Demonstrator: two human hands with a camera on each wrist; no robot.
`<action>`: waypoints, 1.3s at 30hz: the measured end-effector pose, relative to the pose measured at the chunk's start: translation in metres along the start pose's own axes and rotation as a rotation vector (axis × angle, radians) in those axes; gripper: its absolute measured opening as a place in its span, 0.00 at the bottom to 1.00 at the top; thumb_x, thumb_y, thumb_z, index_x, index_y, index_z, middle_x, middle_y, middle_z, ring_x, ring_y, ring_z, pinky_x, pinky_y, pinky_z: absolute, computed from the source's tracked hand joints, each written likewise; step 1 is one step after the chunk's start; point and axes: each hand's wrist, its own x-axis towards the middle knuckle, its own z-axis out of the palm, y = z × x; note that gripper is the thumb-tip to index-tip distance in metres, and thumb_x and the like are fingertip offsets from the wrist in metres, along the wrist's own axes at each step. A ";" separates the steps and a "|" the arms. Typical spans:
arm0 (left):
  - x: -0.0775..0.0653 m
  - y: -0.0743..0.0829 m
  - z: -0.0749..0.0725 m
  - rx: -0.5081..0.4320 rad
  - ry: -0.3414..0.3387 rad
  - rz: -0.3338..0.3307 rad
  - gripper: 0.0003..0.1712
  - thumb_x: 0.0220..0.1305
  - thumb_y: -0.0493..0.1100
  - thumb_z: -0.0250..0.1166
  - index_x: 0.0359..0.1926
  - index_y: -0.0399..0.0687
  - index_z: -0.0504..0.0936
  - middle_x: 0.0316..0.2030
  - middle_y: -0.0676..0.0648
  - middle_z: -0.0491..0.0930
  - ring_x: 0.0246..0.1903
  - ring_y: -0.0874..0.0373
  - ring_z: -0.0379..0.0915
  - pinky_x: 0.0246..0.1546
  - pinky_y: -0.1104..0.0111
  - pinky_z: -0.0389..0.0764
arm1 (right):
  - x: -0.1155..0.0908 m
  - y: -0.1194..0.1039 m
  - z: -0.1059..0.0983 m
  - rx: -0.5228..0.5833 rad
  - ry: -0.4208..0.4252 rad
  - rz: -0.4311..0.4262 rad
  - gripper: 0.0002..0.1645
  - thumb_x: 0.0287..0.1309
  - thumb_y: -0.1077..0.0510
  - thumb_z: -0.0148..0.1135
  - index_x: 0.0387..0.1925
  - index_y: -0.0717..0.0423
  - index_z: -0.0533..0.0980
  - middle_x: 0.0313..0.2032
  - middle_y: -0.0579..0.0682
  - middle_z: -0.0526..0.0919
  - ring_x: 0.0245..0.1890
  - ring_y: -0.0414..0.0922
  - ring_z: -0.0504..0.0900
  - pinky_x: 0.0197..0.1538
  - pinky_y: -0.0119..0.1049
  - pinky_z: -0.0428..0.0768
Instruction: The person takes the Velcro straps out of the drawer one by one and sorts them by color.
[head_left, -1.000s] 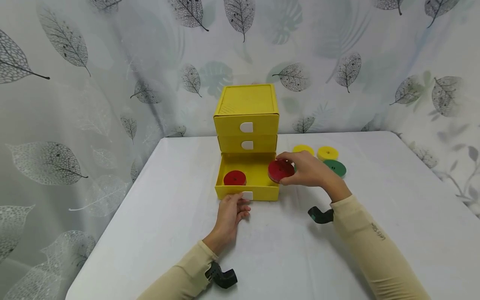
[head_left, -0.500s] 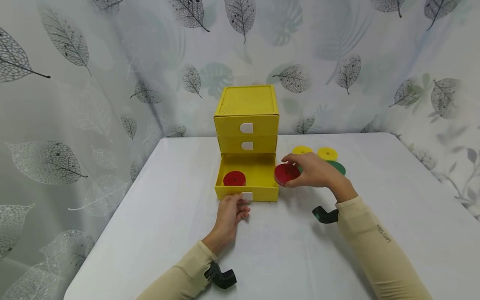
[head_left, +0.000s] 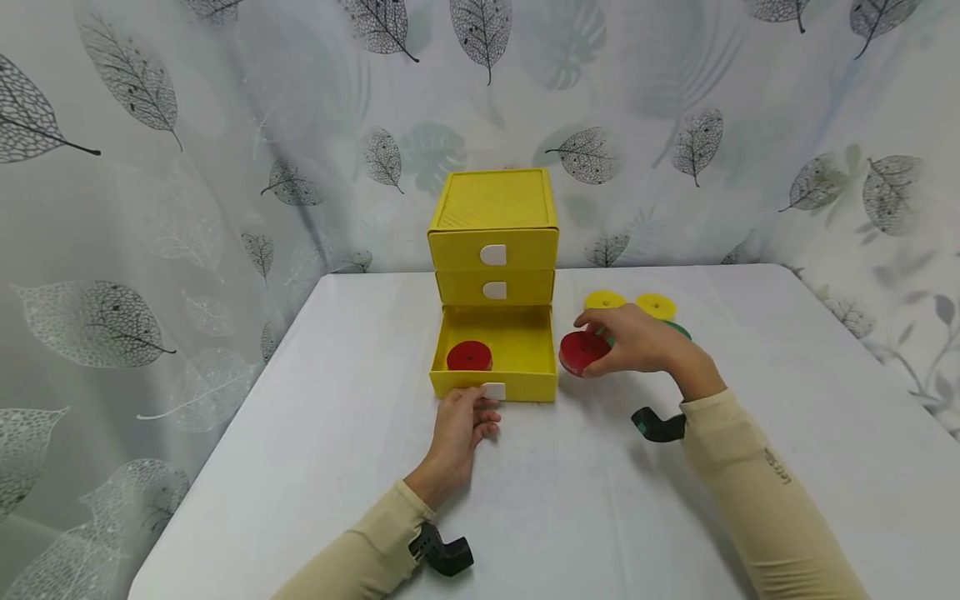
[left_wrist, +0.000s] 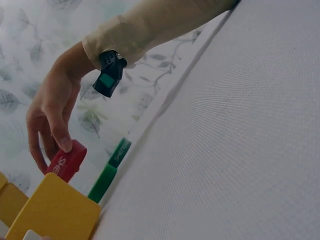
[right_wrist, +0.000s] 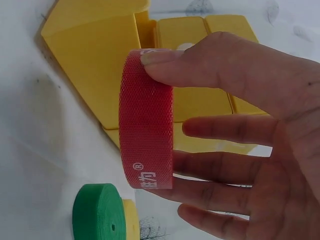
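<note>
My right hand (head_left: pixel 637 340) holds a red roll of woven tape (head_left: pixel 581 353) between thumb and fingers, just right of the bottom drawer (head_left: pixel 525 387). White lettering runs along the roll's side (right_wrist: pixel 146 120) in the right wrist view. A second red roll (head_left: pixel 469 356) lies flat in the left half of that drawer, which is pulled out. With its fingertips at the white tab (head_left: pixel 494 391) on the drawer's front, my left hand (head_left: pixel 453 425) grips the handle. Its grip is mostly outside the left wrist view.
The yellow drawer box (head_left: pixel 495 200) stands at the table's back, its two upper drawers pushed in. To its right lie two yellow rolls (head_left: pixel 656 306) and green rolls (left_wrist: pixel 103 183), partly hidden by my right hand. A leaf-patterned curtain (head_left: pixel 300 125) hangs behind the white table (head_left: pixel 330 375).
My right hand has moved the red roll rightward, from the drawer's right edge to a spot outside the drawer. My left hand has stayed at the tab.
</note>
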 end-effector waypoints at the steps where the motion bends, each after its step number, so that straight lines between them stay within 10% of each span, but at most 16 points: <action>1: 0.000 0.000 0.000 0.000 -0.002 0.001 0.12 0.80 0.43 0.55 0.51 0.38 0.69 0.47 0.35 0.80 0.30 0.56 0.76 0.34 0.72 0.82 | -0.001 0.001 0.000 -0.005 -0.003 0.002 0.38 0.49 0.52 0.83 0.59 0.61 0.78 0.48 0.55 0.84 0.47 0.52 0.81 0.47 0.46 0.85; 39: -0.001 -0.001 -0.001 -0.010 -0.019 0.029 0.11 0.79 0.42 0.55 0.50 0.37 0.69 0.47 0.34 0.80 0.29 0.56 0.75 0.33 0.72 0.82 | -0.013 0.015 -0.005 -0.018 -0.212 0.243 0.40 0.46 0.50 0.86 0.58 0.61 0.79 0.47 0.53 0.82 0.49 0.54 0.78 0.49 0.49 0.82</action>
